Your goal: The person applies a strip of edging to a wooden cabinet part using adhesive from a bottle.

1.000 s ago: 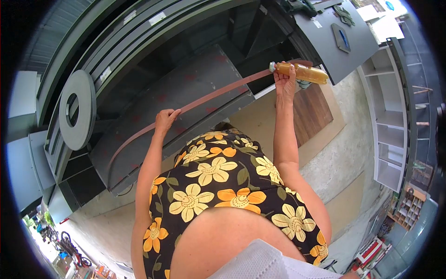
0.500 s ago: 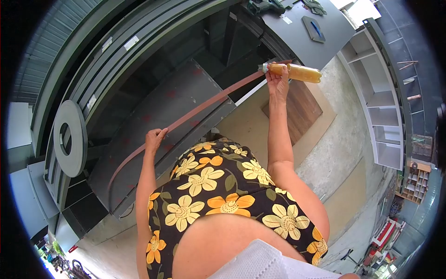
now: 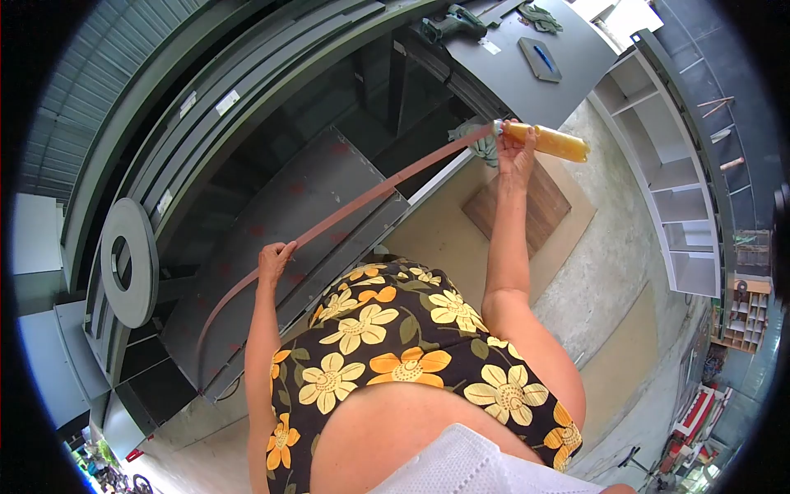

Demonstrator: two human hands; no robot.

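A long reddish-brown strip curves from the lower left up to the upper middle, over a dark panel. My left hand pinches the strip partway along its length. My right hand is closed around the neck end of a bottle of yellowish liquid, which lies nearly sideways. The strip's upper end reaches this bottle neck at my right fingers. A greenish cloth hangs just left of my right hand.
At the top, a grey table bears a power drill, a cloth and a small board with a blue object. A roll of grey banding stands at left. White shelving is at right. A brown wooden board lies below my right hand.
My right hand and the bottle have moved right and slightly down, and the greenish cloth now shows beside them. My left hand sits slightly lower, still on the strip.
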